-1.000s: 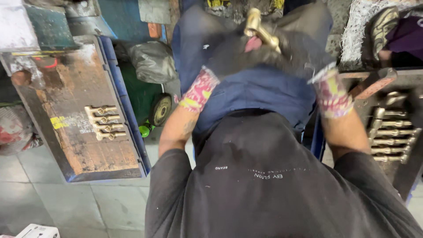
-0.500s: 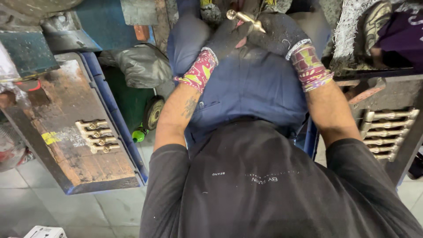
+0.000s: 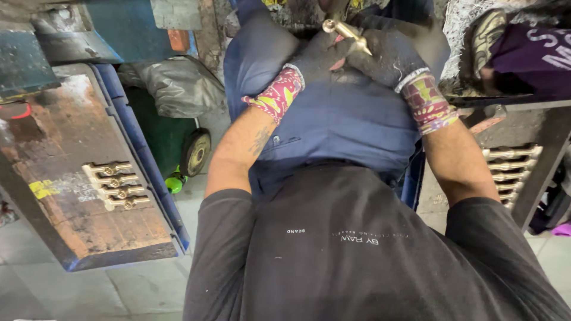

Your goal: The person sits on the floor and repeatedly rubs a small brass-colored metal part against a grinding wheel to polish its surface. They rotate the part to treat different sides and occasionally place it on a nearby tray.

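- A brass fitting (image 3: 347, 32), slim and gold-coloured, sits at the top of the view, raised over the person's lap and gripped between both gloved hands.
- The left hand (image 3: 318, 56), in a dark glove with a red patterned cuff, is clenched around the lower end of the fitting.
- The right hand (image 3: 389, 56), in a matching dark glove with a patterned cuff, closes over the fitting from the other side, so the two hands touch around it.
- As a judgement, the work on this piece is under way and not finished: it is in the hands, not laid down with the others.
- On the rusty desk (image 3: 65, 148) to the left lie four brass fittings in a neat row (image 3: 116, 185), which look already handled.
- To the right, a second row of fittings (image 3: 505, 172) rests on a dark tray, well apart from the hands; which batch is done I cannot tell.
- A grey plastic bag (image 3: 178, 86) and a small wheel (image 3: 195, 151) sit between the desk and the person's blue trousers.
- Compared with half a second earlier, the fitting and both hands keep much the same grip and place; the view has shifted only slightly.
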